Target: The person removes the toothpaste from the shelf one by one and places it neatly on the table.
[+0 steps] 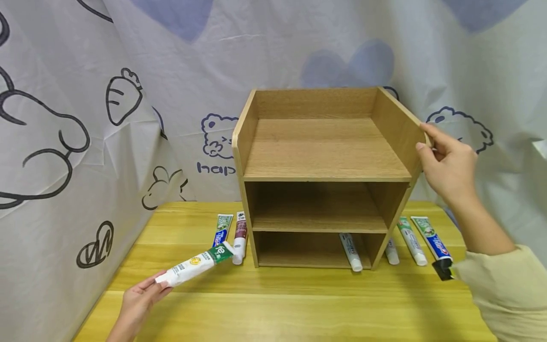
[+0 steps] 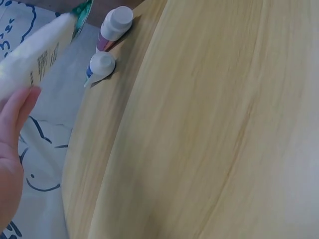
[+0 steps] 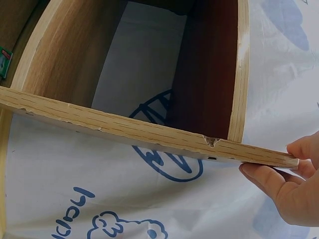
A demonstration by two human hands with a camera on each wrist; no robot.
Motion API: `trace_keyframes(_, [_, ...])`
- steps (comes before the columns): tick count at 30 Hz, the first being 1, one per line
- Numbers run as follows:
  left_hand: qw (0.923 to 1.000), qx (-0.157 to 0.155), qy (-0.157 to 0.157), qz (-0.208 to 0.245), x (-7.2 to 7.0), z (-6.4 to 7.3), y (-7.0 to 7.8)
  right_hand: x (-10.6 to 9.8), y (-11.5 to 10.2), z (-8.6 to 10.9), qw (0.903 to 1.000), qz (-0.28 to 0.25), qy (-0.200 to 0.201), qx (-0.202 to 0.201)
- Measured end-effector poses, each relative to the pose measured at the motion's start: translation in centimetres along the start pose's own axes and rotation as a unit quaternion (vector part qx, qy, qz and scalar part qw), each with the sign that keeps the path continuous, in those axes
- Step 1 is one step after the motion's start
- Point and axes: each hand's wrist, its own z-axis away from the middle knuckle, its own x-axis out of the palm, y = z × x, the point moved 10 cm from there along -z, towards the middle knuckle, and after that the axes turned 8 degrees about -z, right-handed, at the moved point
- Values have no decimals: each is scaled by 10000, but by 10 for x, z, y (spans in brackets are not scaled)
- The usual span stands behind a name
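My left hand (image 1: 140, 300) pinches a white and green toothpaste tube (image 1: 194, 266) by one end and holds it above the table, tilted up to the right. In the left wrist view that tube (image 2: 37, 55) lies across the upper left corner. My right hand (image 1: 453, 166) grips the top edge of the right side panel of a wooden shelf (image 1: 329, 147). The right wrist view shows thumb and fingers on both faces of the panel (image 3: 269, 157). One toothpaste tube (image 1: 351, 252) leans out of the shelf's bottom compartment.
Left of the shelf lie a blue and green tube (image 1: 222, 229) and a maroon and white tube (image 1: 240, 237). On its right are a white tube (image 1: 391, 252), a green and white tube (image 1: 412, 241) and a blue tube (image 1: 432, 240). A printed curtain (image 1: 273, 52) hangs behind the table (image 1: 273, 308).
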Motion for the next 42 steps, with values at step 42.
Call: trace_keyframes(42, [9195, 201, 3735, 1209, -37, -50, -25, -1, 0, 1, 10000, -21, 37, 12])
